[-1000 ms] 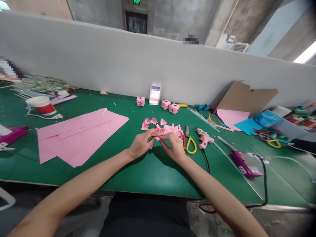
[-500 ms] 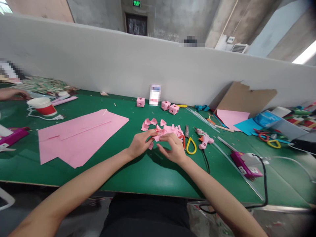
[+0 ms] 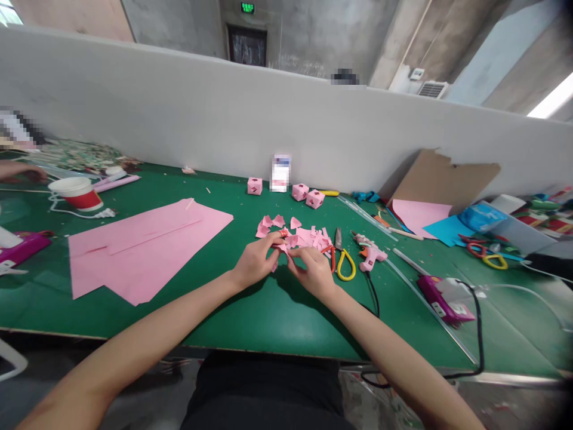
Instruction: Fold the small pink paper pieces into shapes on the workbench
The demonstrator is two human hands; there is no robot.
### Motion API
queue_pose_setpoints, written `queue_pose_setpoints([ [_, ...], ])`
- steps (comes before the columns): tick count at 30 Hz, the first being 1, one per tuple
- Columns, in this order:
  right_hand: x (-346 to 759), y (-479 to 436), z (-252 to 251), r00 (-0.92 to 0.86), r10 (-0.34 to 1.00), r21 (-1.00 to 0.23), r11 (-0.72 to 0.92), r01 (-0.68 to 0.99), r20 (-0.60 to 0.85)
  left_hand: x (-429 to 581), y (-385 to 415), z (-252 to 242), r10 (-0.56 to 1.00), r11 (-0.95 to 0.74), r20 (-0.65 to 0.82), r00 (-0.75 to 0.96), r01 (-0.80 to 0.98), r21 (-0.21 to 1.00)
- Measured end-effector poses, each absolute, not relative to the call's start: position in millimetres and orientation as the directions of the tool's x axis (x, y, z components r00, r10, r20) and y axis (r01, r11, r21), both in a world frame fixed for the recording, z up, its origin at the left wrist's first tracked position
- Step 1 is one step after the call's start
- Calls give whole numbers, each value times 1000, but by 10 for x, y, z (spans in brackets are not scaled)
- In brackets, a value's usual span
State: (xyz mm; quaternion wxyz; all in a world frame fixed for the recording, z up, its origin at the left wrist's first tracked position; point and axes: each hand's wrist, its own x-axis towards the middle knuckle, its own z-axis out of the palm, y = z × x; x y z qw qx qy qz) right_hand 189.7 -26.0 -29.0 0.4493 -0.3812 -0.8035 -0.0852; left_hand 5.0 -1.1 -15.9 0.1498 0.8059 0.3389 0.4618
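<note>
Evidently the fingers (image 3: 274, 240) of the left hand (image 3: 257, 263) and those of the right hand (image 3: 316, 272) are drawn together in a tight pinch, thumbs against fingertips, on one small pink paper piece (image 3: 282, 247), held just above the counter (image 3: 268, 310) where the two hands meet. Whether they are creasing it or tucking it cannot be made out at this size, but it looks like the shaping of a single cut piece, with a fleck of red showing at the left fingertips. Just beyond the hands, at twelve to one o'clock, lies a loose pile of pink cut pieces (image 3: 310, 236). Farther off at twelve o'clock stand three small pink cubes (image 3: 255, 185) near the white partition. At three o'clock, near the right hand, rest yellow-handled scissors (image 3: 344, 263), with a pink glue gun (image 3: 371, 254) beside them. At nine o'clock, well apart, a large pink sheet (image 3: 143, 245) lies flat. Any further fold would seem to call for a steady hold with one hand while the other presses the edge, as the piece is light and easily crushed.
</note>
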Motion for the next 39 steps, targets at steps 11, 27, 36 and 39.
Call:
queue_pose_setpoints([
  [11, 1873, -303, -230, -275, 630, -371, 696, 615, 726, 59, -18, -160, 684, -729, 602, 411, 403, 553],
  [27, 1888, -131, -322, -181, 962, -978, 189, -89, 203, 77, 14, -121, 746, -658, 605, 279, 446, 607],
  [36, 1945, -108, -307, -220, 973, -980, 23, -195, 67, 80, 4, -109, 740, -670, 594, 317, 437, 601],
  [39, 1957, -100, -303, -223, 973, -984, 14, -179, 54, 79, -3, -101, 737, -673, 589, 333, 437, 597],
])
